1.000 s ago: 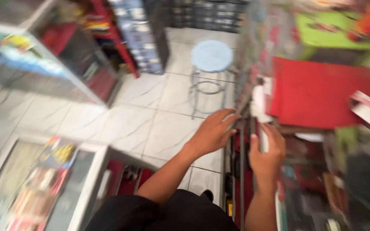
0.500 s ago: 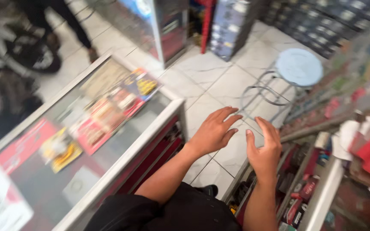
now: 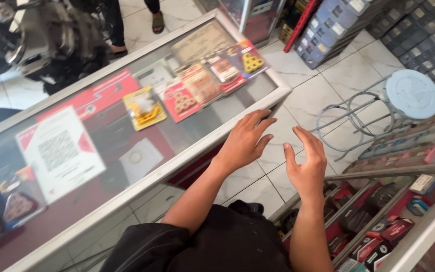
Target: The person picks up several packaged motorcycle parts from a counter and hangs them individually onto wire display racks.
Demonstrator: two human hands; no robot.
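My left hand hovers with fingers spread, palm down, just off the near edge of a glass display counter. My right hand is held up beside it, fingers apart, above a lower glass shelf case of small boxed parts. Neither hand holds anything. Under the counter glass lie packaged parts in red and yellow cards and a white printed sheet.
A round light-blue stool with a metal frame stands on the white tiled floor at the right. Stacked dark drawer bins line the far wall. A motorcycle and a person's legs are beyond the counter.
The view has swung left, from the shelves toward the glass counter. Both hands came away from the right-hand shelf and now hang empty in mid-air; the right hand no longer touches the shelf items.
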